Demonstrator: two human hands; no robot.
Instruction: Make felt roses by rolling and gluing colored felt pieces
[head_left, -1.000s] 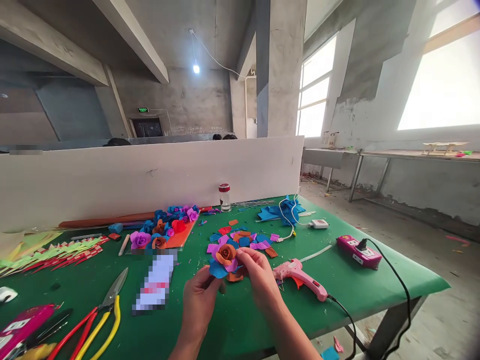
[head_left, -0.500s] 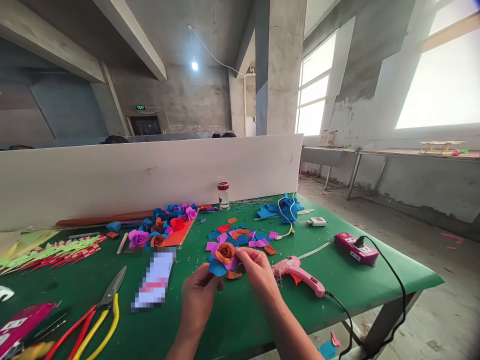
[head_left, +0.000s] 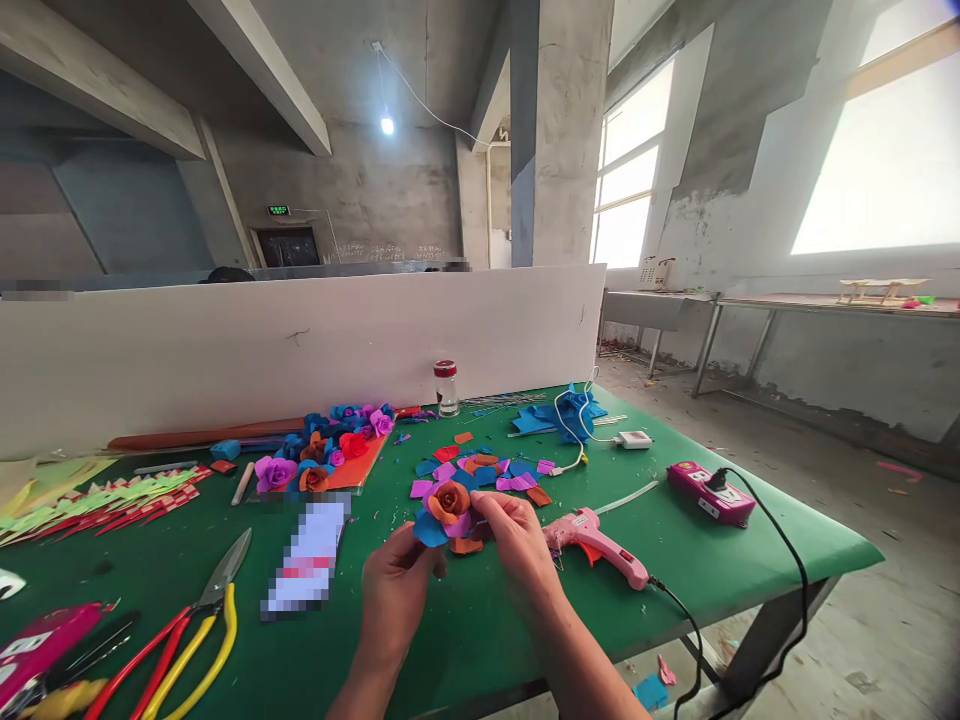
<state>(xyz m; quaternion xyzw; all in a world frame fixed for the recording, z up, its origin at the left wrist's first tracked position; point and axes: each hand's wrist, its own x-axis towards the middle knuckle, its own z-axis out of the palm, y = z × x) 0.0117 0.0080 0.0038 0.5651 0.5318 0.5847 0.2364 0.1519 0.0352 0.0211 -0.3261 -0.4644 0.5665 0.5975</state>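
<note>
Between my two hands is a paper flower (head_left: 448,503) with a brown-orange centre and purple and blue outer petals. My left hand (head_left: 395,580) pinches it from the lower left, at a blue petal. From the right, the thumb and fingers of my right hand (head_left: 517,545) are closed on its edge. Behind the flower, loose cut petals (head_left: 487,470) in purple, blue and brown lie scattered on the green table (head_left: 480,640). Beside my right hand rests a pink glue gun (head_left: 600,545) with a glue stick poking out of its back.
Finished paper flowers (head_left: 330,445) are heaped at the back left. Pruning shears (head_left: 199,625) and a phone (head_left: 307,560) lie left of my hands. A magenta power strip (head_left: 711,492), a lidded jar (head_left: 446,388) and blue paper (head_left: 574,415) also stand or lie here. A white partition (head_left: 300,345) closes off the back.
My hands and the flower stay nearly in place, with the flower turned very slightly. The whole view has shifted a little.
</note>
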